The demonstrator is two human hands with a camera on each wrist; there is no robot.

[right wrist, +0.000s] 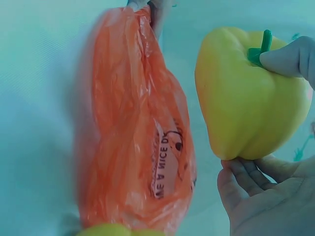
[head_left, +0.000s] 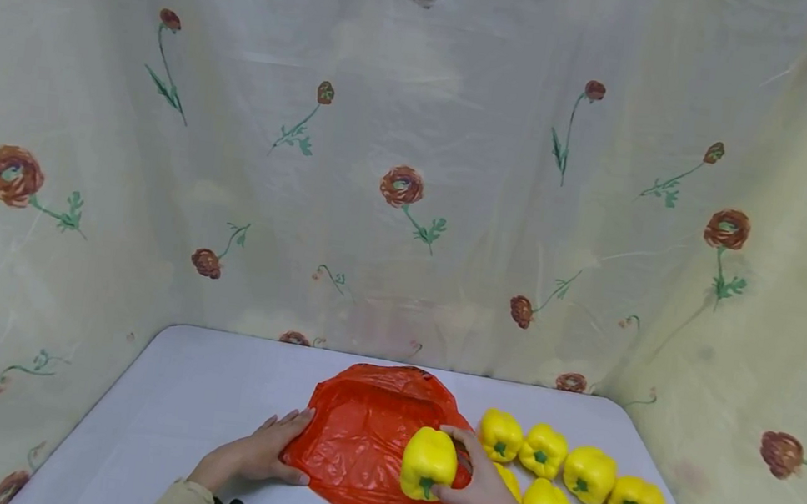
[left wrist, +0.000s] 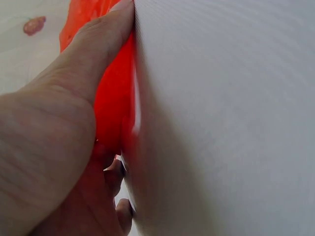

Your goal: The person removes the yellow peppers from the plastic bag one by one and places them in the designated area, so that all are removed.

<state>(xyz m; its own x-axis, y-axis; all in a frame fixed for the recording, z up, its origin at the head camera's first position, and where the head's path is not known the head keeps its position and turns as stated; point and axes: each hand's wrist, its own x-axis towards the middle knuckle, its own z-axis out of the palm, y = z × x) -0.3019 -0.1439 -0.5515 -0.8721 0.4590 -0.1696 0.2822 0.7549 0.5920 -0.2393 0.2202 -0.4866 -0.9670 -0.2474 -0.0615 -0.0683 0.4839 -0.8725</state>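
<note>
My right hand holds a yellow bell pepper with a green stem over the right part of a red plastic bag. In the right wrist view, the thumb presses near the stem of the pepper and the fingertips support its opposite end. On the table, the bag stands puffed up, with printed letters on its side. My left hand lies against the bag's left side, thumb and fingers spread; the left wrist view shows its thumb stretched along the red plastic.
Several more yellow bell peppers lie to the right of the bag, one partly behind my right forearm. They rest on a white table. A flower-printed curtain hangs behind the table and along both sides.
</note>
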